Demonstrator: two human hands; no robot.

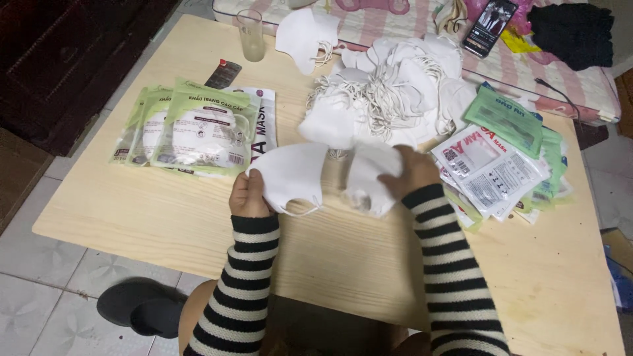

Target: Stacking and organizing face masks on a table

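Observation:
My left hand point(248, 196) grips a white face mask point(290, 175) by its left edge, just above the light wooden table point(151, 217). My right hand point(412, 170) rests on and grasps a second white mask point(369, 177) lying beside the first. Both arms wear black-and-white striped sleeves. Right behind the hands lies a big heap of loose white masks point(389, 92) with tangled ear loops.
Filled green and white mask packets point(198, 128) lie stacked at the left. Flat empty packets point(501, 161) are piled at the right. A drinking glass point(251, 34) and a dark remote point(223, 74) stand at the back left. A phone point(488, 25) lies on the striped bedding. A black slipper point(140, 306) sits on the floor.

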